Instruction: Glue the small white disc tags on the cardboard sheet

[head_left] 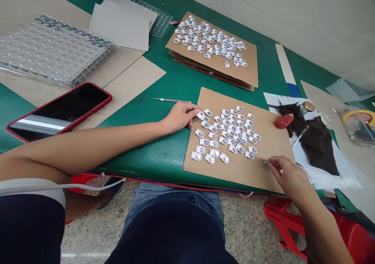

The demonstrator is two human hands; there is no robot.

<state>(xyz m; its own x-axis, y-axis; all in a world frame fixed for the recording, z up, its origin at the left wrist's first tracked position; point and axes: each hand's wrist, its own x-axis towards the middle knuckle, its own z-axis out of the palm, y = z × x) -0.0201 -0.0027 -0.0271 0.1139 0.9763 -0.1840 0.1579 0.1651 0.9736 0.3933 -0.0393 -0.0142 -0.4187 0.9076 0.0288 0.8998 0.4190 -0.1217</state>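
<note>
Brown cardboard sheet (272, 139) lies on the green table (152, 154), holding loose white tabs (224, 158) with round dark-and-silver centres. At its left edge, the left hand (182, 116) touches one tab with its fingertips; whether it pinches it, I cannot tell. Over the near right part, the right hand (293, 177) pinches a small metallic piece (266, 162) between thumb and finger. A slim pointed tool (171, 100) rests just beyond the left hand. Farther off, a cardboard stack (249, 74) bears more tabs; a red-cased phone (63, 109) lies left, dark cloth (319, 146) right.
</note>
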